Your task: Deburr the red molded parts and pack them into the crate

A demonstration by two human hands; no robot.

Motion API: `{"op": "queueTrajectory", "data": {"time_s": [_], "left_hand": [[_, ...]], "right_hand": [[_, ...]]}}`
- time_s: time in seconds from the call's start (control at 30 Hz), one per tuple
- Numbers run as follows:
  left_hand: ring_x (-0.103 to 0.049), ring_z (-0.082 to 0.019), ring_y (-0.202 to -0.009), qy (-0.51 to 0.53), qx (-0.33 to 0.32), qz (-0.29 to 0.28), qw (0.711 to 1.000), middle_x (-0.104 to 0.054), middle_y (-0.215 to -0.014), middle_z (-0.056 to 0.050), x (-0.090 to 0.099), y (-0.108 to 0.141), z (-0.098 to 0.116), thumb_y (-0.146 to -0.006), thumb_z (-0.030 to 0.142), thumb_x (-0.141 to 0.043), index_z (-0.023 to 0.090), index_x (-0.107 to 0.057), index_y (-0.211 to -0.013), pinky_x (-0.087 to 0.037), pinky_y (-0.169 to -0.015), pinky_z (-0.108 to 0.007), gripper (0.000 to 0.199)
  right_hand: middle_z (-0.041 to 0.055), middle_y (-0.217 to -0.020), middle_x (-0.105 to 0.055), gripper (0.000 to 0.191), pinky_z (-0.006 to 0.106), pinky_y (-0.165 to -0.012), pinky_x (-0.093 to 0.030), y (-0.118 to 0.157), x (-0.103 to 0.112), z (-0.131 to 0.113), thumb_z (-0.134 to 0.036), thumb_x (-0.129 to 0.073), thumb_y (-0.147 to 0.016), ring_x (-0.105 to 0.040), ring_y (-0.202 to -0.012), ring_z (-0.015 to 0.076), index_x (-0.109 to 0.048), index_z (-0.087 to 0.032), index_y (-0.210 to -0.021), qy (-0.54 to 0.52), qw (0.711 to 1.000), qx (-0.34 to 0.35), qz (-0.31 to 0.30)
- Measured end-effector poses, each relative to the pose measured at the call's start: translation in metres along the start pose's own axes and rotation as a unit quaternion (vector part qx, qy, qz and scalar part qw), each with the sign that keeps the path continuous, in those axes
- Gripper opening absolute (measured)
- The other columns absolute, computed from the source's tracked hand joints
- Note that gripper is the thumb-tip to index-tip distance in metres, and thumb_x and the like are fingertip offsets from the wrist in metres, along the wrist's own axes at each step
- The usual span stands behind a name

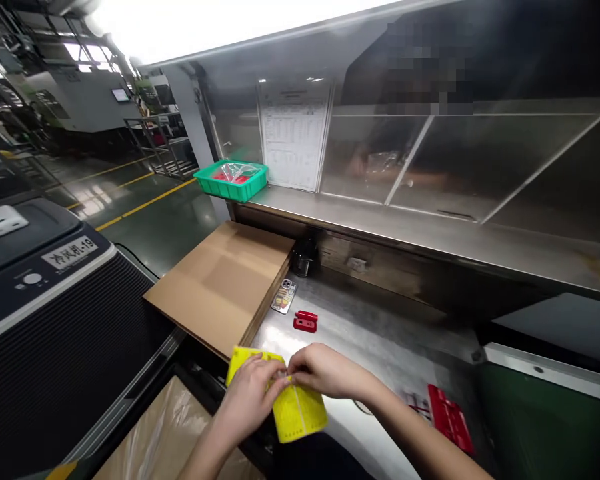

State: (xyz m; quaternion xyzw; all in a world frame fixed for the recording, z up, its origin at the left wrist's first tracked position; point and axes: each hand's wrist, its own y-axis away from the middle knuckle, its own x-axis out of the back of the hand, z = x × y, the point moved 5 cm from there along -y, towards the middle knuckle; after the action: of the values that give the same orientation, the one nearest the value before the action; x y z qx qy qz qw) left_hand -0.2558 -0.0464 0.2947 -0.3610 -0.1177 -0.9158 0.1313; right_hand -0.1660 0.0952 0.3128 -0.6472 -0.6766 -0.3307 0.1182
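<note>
Cardboard sheets [220, 287] rest at the left end of a steel counter [380, 340] as the left hand [247, 400] and right hand [327, 370] grip a yellow plastic sheet [297, 413] at lower center of the frame. The sheet's long axis slants down to the right, its upper end under the left hand, the right hand pinching near its middle. A red plastic piece [450, 419] lies at lower right.

The left hand [247, 400] and right hand [325, 372] pinch a yellow perforated plastic sheet [300, 413] above a steel workbench [380, 333].
Beyond them lie a red plastic part [305, 322], a printed card [284, 297] and a flat cardboard box [220, 287]; a longer red piece [449, 418] lies right, and a green crate [230, 180] sits on the shelf [380, 223] above.
</note>
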Motion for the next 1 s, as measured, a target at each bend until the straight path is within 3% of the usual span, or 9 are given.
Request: {"op": "queueTrajectory", "data": {"time_s": [0.07, 0.13, 0.4, 0.63, 0.7, 0.77, 0.83, 0.93, 1.0], "left_hand": [[-0.071, -0.027, -0.094, -0.002, 0.034, -0.004, 0.999, -0.079, -0.092, -0.008, -0.001, -0.002, -0.001, -0.101, 0.035, -0.054, 0.021, -0.079, -0.096, -0.049, -0.093, -0.041, 0.029], [-0.068, -0.023, -0.083, 0.048, 0.037, -0.008, 0.998, -0.076, -0.084, -0.004, -0.001, -0.002, -0.003, -0.100, 0.037, -0.055, 0.021, -0.078, -0.089, -0.044, -0.076, -0.033, 0.030], [-0.050, -0.014, -0.070, 0.277, 0.062, -0.010, 0.959, -0.058, -0.074, 0.000, -0.018, -0.001, -0.020, -0.094, 0.049, -0.057, 0.015, -0.067, -0.080, -0.036, -0.065, -0.026, 0.039], [-0.040, -0.013, -0.068, 0.344, 0.070, 0.042, 0.935, -0.046, -0.070, 0.002, -0.023, 0.000, -0.026, -0.090, 0.047, -0.058, 0.017, -0.053, -0.069, -0.034, -0.064, -0.026, 0.037], [-0.042, -0.013, -0.069, 0.343, 0.072, 0.051, 0.935, -0.049, -0.072, 0.001, -0.020, 0.001, -0.027, -0.091, 0.050, -0.058, 0.017, -0.054, -0.071, -0.034, -0.064, -0.026, 0.039], [-0.043, -0.013, -0.067, 0.340, 0.078, 0.055, 0.936, -0.051, -0.073, 0.001, -0.019, 0.003, -0.030, -0.094, 0.054, -0.057, 0.016, -0.057, -0.077, -0.034, -0.062, -0.025, 0.041], [-0.044, -0.013, -0.065, 0.336, 0.086, 0.053, 0.937, -0.052, -0.072, 0.001, -0.019, 0.004, -0.034, -0.096, 0.056, -0.056, 0.016, -0.059, -0.081, -0.034, -0.059, -0.025, 0.043], [-0.046, -0.013, -0.064, 0.333, 0.092, 0.048, 0.937, -0.052, -0.072, 0.001, -0.018, 0.003, -0.036, -0.096, 0.056, -0.056, 0.015, -0.060, -0.083, -0.035, -0.059, -0.025, 0.043], [-0.046, -0.013, -0.066, 0.328, 0.091, 0.052, 0.939, -0.052, -0.073, 0.002, -0.016, 0.002, -0.034, -0.097, 0.054, -0.056, 0.016, -0.060, -0.082, -0.036, -0.061, -0.025, 0.041]], "right_hand": [[0.0037, -0.087, -0.079, 0.014, 0.028, -0.067, -0.035, -0.003, 0.001, -0.001, -0.022, -0.069, -0.085, -0.063, -0.076, 0.0164, -0.081, -0.020, -0.092, 0.012, 1.000, -0.008, 0.014], [0.0040, -0.088, -0.080, 0.015, 0.027, -0.067, -0.035, -0.004, 0.001, 0.000, -0.022, -0.069, -0.084, -0.065, -0.077, 0.0169, -0.081, -0.020, -0.092, 0.014, 1.000, -0.014, 0.019], [-0.0020, -0.080, -0.071, 0.013, 0.025, -0.063, -0.034, 0.002, -0.004, 0.001, -0.032, -0.069, -0.090, -0.059, -0.073, 0.0131, -0.073, -0.021, -0.087, -0.018, 0.999, -0.021, 0.021], [0.0025, -0.081, -0.063, 0.023, 0.034, -0.077, -0.038, 0.011, -0.017, -0.015, -0.026, -0.052, -0.100, -0.053, -0.079, 0.0177, -0.058, -0.021, -0.079, 0.064, 0.974, 0.179, 0.122], [0.0027, -0.089, -0.066, 0.010, 0.033, -0.078, -0.039, 0.011, -0.016, -0.008, -0.029, -0.060, -0.097, -0.056, -0.084, 0.0188, -0.062, -0.022, -0.091, 0.007, 0.985, 0.127, 0.113], [0.0007, -0.094, -0.067, 0.024, 0.030, -0.073, -0.039, 0.011, -0.017, 0.002, -0.033, -0.074, -0.087, -0.058, -0.085, 0.0186, -0.062, -0.022, -0.105, -0.082, 0.993, 0.027, 0.075], [-0.0016, -0.088, -0.064, 0.027, 0.028, -0.068, -0.037, 0.012, -0.020, 0.008, -0.036, -0.077, -0.083, -0.057, -0.080, 0.0173, -0.061, -0.022, -0.100, -0.150, 0.987, -0.035, 0.049], [-0.0017, -0.077, -0.055, 0.030, 0.030, -0.069, -0.035, 0.015, -0.020, 0.009, -0.040, -0.067, -0.089, -0.052, -0.076, 0.0169, -0.049, -0.021, -0.075, -0.144, 0.982, -0.010, 0.120], [-0.0005, -0.076, -0.053, 0.036, 0.032, -0.073, -0.034, 0.017, -0.018, 0.007, -0.043, -0.065, -0.091, -0.051, -0.078, 0.0184, -0.045, -0.022, -0.070, -0.105, 0.977, 0.028, 0.182]]}}
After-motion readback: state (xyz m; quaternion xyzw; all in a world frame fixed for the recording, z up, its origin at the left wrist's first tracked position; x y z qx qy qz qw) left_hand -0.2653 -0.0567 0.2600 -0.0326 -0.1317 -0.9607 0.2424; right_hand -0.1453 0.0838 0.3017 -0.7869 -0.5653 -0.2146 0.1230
